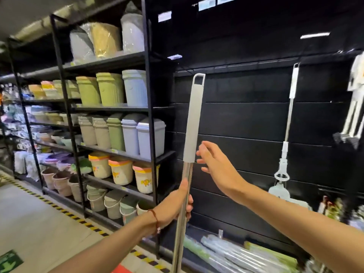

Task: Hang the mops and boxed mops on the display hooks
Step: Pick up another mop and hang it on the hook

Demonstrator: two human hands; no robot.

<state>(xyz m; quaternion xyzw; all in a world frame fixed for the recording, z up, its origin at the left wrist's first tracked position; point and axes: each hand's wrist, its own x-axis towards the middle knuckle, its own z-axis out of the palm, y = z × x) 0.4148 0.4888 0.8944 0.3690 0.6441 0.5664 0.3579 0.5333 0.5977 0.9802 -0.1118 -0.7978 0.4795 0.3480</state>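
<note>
A mop handle (pixel 192 123) stands upright in front of me, with a steel pole, a grey sleeve and a hanging loop at the top. The loop is just below the dark hook rail (pixel 246 65) on the black display wall. My left hand (pixel 175 203) grips the steel pole low down. Just to the right of the grey sleeve's lower end is my right hand (pixel 214 164), its fingers relaxed and not holding the handle. A second mop (pixel 285 138) hangs from the rail further right. The head of my mop is out of frame.
Black shelving (pixel 149 107) with stacked bins and buckets stands to the left of the display wall. More white mops (pixel 354 107) hang at the far right edge. Wrapped mop packs (pixel 240 255) lie on the bottom ledge. Yellow-black floor tape (pixel 65 211) runs along the shelf base.
</note>
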